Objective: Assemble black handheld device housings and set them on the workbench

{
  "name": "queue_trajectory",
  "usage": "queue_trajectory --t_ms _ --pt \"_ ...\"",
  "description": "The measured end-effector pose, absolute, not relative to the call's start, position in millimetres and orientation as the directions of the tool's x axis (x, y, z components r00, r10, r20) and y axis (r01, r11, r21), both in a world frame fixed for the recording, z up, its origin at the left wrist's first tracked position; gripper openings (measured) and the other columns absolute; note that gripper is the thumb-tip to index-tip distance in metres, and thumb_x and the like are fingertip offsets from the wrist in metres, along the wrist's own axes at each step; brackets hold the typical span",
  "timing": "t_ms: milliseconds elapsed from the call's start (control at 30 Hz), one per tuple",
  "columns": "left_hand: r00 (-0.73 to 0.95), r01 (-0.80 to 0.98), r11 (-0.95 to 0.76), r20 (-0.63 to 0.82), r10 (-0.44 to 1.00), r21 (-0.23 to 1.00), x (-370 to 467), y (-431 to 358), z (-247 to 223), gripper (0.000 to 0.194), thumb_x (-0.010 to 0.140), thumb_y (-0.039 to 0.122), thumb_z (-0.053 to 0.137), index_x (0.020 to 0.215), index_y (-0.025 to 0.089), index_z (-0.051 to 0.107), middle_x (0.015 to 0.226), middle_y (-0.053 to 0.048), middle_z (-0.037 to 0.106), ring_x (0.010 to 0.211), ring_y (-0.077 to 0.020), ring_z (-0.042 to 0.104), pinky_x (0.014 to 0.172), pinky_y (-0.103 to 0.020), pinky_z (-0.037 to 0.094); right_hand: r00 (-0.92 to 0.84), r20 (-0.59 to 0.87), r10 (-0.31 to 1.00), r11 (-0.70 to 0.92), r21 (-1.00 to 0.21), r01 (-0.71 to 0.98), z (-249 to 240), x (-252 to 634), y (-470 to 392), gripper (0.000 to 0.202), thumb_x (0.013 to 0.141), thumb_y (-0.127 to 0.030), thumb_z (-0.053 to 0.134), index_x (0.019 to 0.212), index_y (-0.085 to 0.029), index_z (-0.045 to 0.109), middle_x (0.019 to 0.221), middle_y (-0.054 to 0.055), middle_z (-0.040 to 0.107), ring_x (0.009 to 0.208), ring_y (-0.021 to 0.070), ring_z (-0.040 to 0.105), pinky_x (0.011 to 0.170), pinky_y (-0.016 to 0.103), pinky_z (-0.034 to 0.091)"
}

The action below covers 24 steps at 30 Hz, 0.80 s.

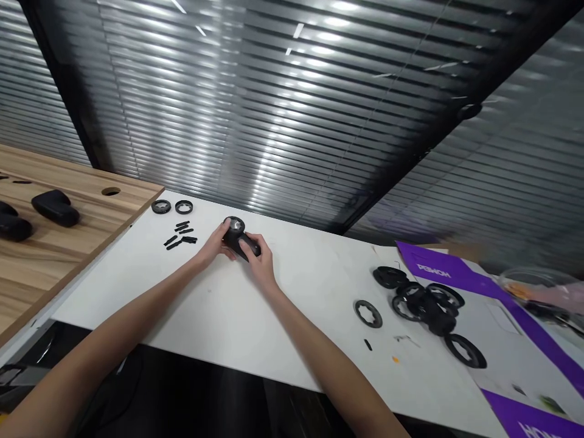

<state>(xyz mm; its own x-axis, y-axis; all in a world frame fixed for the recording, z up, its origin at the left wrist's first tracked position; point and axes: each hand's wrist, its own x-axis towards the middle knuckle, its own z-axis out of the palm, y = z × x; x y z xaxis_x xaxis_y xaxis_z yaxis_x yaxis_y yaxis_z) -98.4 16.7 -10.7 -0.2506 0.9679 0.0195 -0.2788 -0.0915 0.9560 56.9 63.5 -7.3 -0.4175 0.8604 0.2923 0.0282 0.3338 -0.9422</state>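
Note:
Both my hands hold a black fabric shaver (pixel 236 237) with a round, shiny perforated metal head, over the far part of the white table. My left hand (pixel 216 244) grips it by the head end, the thumb beside the metal disc. Around the handle end, my right hand (pixel 261 258) is closed with its thumb on top. To the left of my left hand lie several small black strips (pixel 181 234). Two black rings, a left one (pixel 161 207) and a right one (pixel 184 207), rest behind the strips.
At right, a pile of black rings and parts (pixel 429 304) lies near a purple-and-white sheet (pixel 424 260). A single ring (pixel 368 314) and a small black piece (pixel 367 345) are closer. Black shavers (pixel 57 208) lie on the wooden table at left. Blinds stand behind.

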Motion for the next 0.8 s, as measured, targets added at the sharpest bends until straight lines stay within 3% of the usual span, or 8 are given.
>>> queue_trajectory --t_ms 233,400,567,700,800 --pt "-0.252 -0.206 -0.087 0.033 0.967 0.975 -98.9 12.0 -5.8 0.061 0.082 0.068 0.076 0.115 0.019 0.061 0.106 -0.009 0.069 0.073 -0.0197 0.07 0.061 -0.032 0.061 -0.439 0.293 0.849 0.333 -0.943 0.016 -7.3 56.4 65.6 0.034 0.084 -0.051 0.073 0.105 -0.025 0.067 0.11 0.006 0.076 0.106 0.0262 0.07 0.098 0.042 0.055" --pt "-0.268 -0.249 -0.093 0.023 0.963 0.964 -98.9 12.1 -5.3 0.059 0.084 0.065 0.075 0.117 0.018 0.061 0.105 -0.01 0.07 0.075 -0.0206 0.07 0.06 -0.031 0.06 -0.456 0.311 0.834 0.357 -0.934 0.016 -6.2 56.7 64.9 0.035 0.082 -0.047 0.075 0.109 -0.026 0.07 0.113 0.006 0.077 0.107 0.027 0.071 0.098 0.044 0.056" --pt "-0.294 -0.354 -0.078 -0.032 0.955 0.932 -101.6 14.7 -9.3 0.057 0.082 0.064 0.071 0.106 0.013 0.068 0.102 -0.013 0.071 0.084 -0.0239 0.069 0.061 -0.031 0.058 -0.498 0.251 0.83 0.311 -0.949 0.04 -3.9 57.9 63.1 0.054 0.073 -0.041 0.085 0.123 -0.028 0.071 0.124 0.006 0.076 0.116 0.0295 0.07 0.103 0.047 0.054" --pt "-0.256 -0.348 -0.071 -0.022 0.967 0.935 -103.8 13.0 -9.7 0.057 0.079 0.056 0.07 0.117 0.012 0.069 0.105 -0.013 0.072 0.086 -0.0255 0.068 0.064 -0.034 0.058 -0.517 0.234 0.824 0.297 -0.954 0.041 -1.9 58.6 61.1 0.054 0.074 -0.04 0.084 0.125 -0.029 0.07 0.127 0.005 0.075 0.12 0.0295 0.069 0.105 0.047 0.054" --pt "-0.257 -0.337 -0.077 -0.013 0.966 0.938 -104.5 12.0 -9.9 0.054 0.076 0.051 0.07 0.114 0.013 0.069 0.102 -0.012 0.071 0.085 -0.0261 0.067 0.062 -0.034 0.057 -0.516 0.248 0.82 0.323 -0.945 0.059 -2.7 58.6 60.8 0.054 0.075 -0.04 0.083 0.126 -0.03 0.07 0.127 0.005 0.075 0.119 0.0291 0.07 0.103 0.046 0.055"
